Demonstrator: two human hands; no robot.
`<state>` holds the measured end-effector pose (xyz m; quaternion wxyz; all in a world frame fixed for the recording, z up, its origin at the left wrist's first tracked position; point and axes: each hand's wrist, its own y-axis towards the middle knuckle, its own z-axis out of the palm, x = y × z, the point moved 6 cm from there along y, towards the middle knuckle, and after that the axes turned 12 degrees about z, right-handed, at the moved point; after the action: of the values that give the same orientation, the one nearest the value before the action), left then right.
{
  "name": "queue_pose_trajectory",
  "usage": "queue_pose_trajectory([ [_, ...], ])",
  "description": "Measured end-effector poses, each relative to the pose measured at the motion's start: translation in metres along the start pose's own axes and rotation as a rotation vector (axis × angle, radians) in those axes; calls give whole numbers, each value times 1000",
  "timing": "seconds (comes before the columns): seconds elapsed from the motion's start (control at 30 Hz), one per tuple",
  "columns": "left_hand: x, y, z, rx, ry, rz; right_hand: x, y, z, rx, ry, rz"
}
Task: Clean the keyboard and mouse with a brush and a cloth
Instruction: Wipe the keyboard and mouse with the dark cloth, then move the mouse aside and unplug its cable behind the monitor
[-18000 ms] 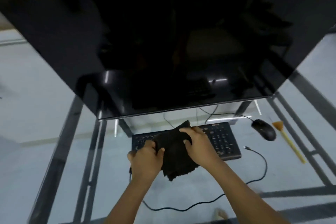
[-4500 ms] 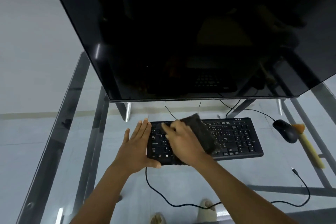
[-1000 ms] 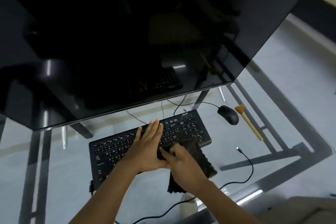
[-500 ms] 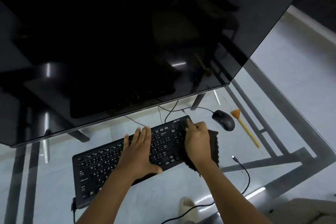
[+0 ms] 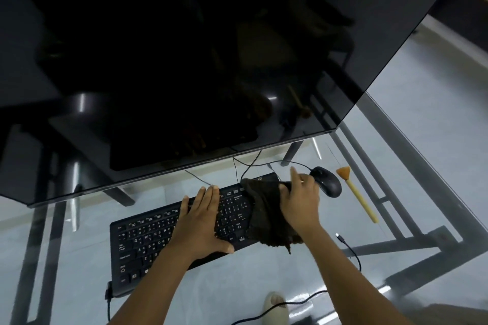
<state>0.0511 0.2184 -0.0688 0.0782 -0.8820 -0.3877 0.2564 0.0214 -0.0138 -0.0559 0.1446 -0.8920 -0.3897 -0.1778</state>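
Observation:
A black keyboard lies at an angle on the glass table. My left hand rests flat on its middle keys, fingers spread, holding nothing. My right hand grips a dark cloth that drapes over the keyboard's right end. A black mouse sits just right of that hand, almost touching its fingers. A brush with an orange head and pale handle lies on the glass to the right of the mouse.
A big dark monitor overhangs the far side of the keyboard. Thin cables run behind the keyboard; a loose black cable with a plug end curls at the near right. The glass table shows its metal frame bars beneath.
My right hand has slid the cloth farther right and away from me over the keyboard's right end, reaching the mouse's side. My left hand stays pressed on the keys.

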Motion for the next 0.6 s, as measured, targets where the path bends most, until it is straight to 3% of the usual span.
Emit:
queue_pose_trajectory([
  [0.07,1,0,-1,20,-27,-10,-18,4,2,128,-172,84],
  [0.13,-5,1,-8,8,-95,-32,-22,4,2,200,-161,52],
  [0.23,-34,12,-29,-109,-245,-13,-15,3,-19,208,76,-71],
  [0.37,-82,52,-51,-243,-591,54,-9,-6,-61,410,379,-125],
  [0.5,-138,98,-44,-113,-1073,49,-42,14,-121,418,609,-35],
  [0.6,-185,118,-37,-15,-1306,82,-78,37,-164,336,616,43],
])
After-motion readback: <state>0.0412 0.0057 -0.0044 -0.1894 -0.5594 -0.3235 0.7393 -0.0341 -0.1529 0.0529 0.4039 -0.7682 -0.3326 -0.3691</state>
